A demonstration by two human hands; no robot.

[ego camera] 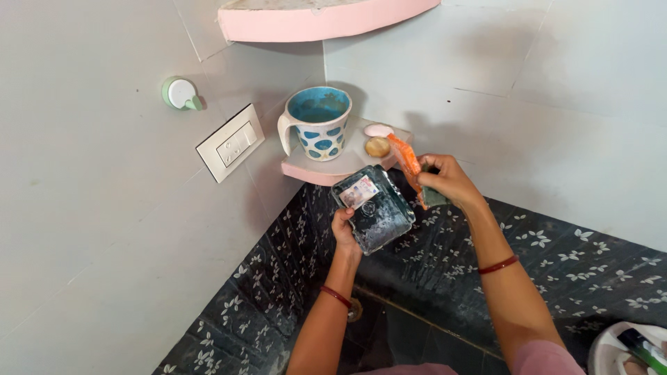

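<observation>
A wall switch [230, 142] sits at nine o'clock. The left hand [344, 232] wraps around a dark soapy container [372, 207], its long axis tilted toward one o'clock. At its three o'clock, just beside it, the right hand [447, 179] pinches an orange scrubber [408, 161]. A spotted mug [317, 123] stands on the pink corner shelf [326, 170] at twelve, between tiled walls.

A mug [316, 123] is standing on the lower corner shelf [316, 170], with two small soap pieces [378, 139] lying on the shelf just to its right, and an upper shelf [313, 21] is jutting out above them. Below the shelf's front edge, the left hand [344, 232] is gripping a box-shaped container [373, 208], while the right hand [448, 180] is pinching a scrubbing pad [410, 167] just right of it. A wall switch [231, 142] is sitting left of the mug, with a round fitting [180, 94] above the switch.
</observation>
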